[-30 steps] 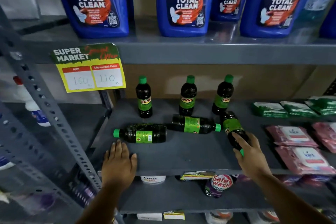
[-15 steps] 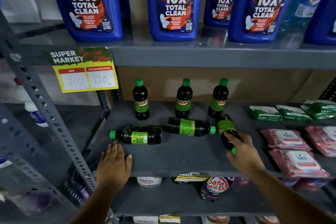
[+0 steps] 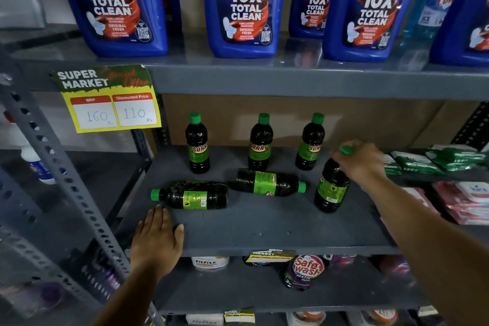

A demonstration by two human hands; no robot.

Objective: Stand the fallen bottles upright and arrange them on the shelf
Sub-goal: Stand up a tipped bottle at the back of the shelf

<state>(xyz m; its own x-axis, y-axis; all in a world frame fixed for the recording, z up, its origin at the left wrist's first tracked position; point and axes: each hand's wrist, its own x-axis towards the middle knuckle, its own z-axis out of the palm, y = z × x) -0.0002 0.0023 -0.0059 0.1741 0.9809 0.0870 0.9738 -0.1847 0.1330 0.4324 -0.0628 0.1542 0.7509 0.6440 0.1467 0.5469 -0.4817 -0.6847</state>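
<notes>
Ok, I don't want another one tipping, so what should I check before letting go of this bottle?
1. Right hand grips held bottle near its cap: ok.
2. Bottle fully upright: not ok, slightly tilted.
3. Base flat on shelf: cannot tell.
4. Clear of middle fallen bottle: ok.
5. Left hand flat on shelf, clear of left fallen bottle: ok.
</notes>
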